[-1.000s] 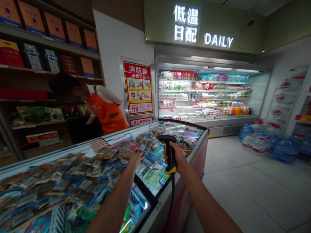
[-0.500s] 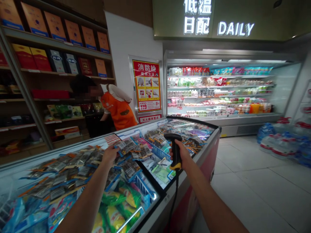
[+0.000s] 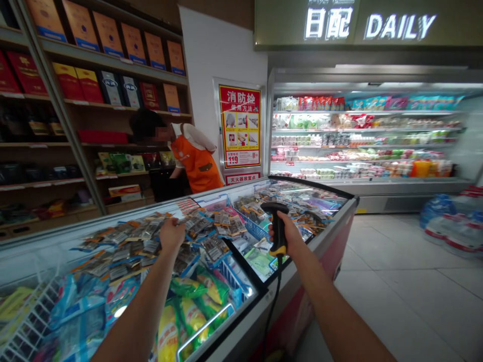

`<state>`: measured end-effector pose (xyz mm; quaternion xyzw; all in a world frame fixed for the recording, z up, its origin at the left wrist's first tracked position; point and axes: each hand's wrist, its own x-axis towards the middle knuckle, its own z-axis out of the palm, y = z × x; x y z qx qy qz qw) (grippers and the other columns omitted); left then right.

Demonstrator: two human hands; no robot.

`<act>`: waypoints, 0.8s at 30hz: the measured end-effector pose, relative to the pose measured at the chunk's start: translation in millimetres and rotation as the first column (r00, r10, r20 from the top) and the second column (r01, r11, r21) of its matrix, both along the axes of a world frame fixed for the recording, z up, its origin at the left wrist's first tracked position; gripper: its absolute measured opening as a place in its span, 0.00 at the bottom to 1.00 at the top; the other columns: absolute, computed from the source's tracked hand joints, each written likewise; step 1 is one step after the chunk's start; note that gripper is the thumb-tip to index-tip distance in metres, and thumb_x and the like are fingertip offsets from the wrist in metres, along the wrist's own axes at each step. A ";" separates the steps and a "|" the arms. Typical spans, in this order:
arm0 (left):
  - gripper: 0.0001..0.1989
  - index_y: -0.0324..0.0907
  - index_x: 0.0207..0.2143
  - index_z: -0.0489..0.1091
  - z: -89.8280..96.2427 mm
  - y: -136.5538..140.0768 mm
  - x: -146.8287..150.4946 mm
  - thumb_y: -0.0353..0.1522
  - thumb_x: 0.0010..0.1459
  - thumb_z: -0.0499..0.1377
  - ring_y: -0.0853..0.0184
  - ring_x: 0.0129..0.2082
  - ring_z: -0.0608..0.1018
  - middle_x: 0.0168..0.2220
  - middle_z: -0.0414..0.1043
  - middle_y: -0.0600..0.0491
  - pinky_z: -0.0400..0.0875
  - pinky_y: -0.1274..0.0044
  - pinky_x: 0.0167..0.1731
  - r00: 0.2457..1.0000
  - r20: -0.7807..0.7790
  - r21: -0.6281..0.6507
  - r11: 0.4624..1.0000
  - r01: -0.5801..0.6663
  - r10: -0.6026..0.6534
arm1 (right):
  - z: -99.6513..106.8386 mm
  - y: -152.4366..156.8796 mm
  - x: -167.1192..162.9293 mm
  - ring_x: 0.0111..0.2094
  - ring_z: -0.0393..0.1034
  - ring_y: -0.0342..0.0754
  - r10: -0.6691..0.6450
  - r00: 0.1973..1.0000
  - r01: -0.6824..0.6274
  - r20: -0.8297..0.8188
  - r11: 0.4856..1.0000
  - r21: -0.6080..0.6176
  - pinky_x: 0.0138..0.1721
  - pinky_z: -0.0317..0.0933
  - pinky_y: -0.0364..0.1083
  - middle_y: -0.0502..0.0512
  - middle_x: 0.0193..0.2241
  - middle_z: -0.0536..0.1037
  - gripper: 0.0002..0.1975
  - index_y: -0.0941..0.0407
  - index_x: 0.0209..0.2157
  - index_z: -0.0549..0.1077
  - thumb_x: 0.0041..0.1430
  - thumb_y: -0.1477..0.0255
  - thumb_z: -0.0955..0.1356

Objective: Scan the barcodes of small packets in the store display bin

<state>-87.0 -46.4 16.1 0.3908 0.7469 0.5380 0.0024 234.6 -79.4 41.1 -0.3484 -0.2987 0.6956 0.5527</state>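
Observation:
My right hand point(image 3: 290, 234) grips a black and yellow handheld barcode scanner point(image 3: 278, 229) by its handle, above the freezer's front side. From its base a dark cable hangs down. Over the glass-topped chest freezer point(image 3: 332, 229), my left hand point(image 3: 172, 235) is closed among the small snack packets point(image 3: 132, 246) piled there. Its fingertips are turned away, so what they pinch, if anything, is hidden. Just right of it lie more flat packets point(image 3: 198, 222) with blue and orange edges. Below are green and yellow bags point(image 3: 196, 314) in the freezer.
A person in an orange apron point(image 3: 198, 163) bends beside the shelves point(image 3: 113, 55) behind the freezer. A lit refrigerated display point(image 3: 362, 186) stands at the back right. Bundled water bottles point(image 3: 455, 229) sit on the tiled floor. A white wire basket point(image 3: 32, 322) is at lower left.
The view has turned slightly left. My left hand has shifted left over the packets, away from the one it touched near the freezer's divider. The right hand still holds the scanner.

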 end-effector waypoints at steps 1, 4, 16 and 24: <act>0.11 0.39 0.31 0.66 1.9 -1.9 2.4 0.28 0.40 0.56 0.56 0.42 0.69 0.33 0.69 0.47 0.60 0.66 0.44 0.997 -0.079 -0.011 1.000 -0.024 0.023 | -0.3 0.5 0.4 0.12 0.59 0.39 -0.006 1.000 0.006 0.001 1.000 -0.002 0.12 0.54 0.39 0.47 0.13 0.66 0.13 0.58 0.24 0.65 0.51 0.62 0.61; 0.14 0.38 0.37 0.66 8.4 -0.6 17.4 0.29 0.44 0.54 0.56 0.48 0.64 0.40 0.67 0.44 0.55 0.66 0.49 0.956 -0.291 0.040 0.999 -0.034 0.045 | -0.5 1.8 4.8 0.12 0.59 0.39 -0.028 1.000 0.028 0.000 1.000 -0.004 0.12 0.54 0.39 0.47 0.13 0.66 0.12 0.58 0.24 0.65 0.51 0.63 0.61; 0.13 0.38 0.33 0.68 -12.6 115.4 186.0 0.23 0.41 0.54 0.61 0.47 0.67 0.40 0.69 0.44 0.55 0.74 0.48 0.809 -0.188 -0.098 0.830 0.549 -0.557 | -8.0 18.9 35.3 0.11 0.59 0.38 -0.124 0.992 0.124 0.001 0.992 -0.032 0.11 0.54 0.38 0.46 0.12 0.65 0.11 0.57 0.26 0.64 0.52 0.64 0.61; 0.08 0.43 0.29 0.68 -45.7 197.7 196.4 0.31 0.41 0.59 0.58 0.49 0.65 0.39 0.69 0.46 0.58 0.69 0.46 0.833 0.078 -0.110 0.825 0.554 -0.548 | -25.3 43.8 54.9 0.12 0.60 0.39 -0.175 0.984 0.177 0.043 0.983 -0.058 0.11 0.53 0.38 0.46 0.13 0.67 0.13 0.57 0.28 0.65 0.47 0.61 0.64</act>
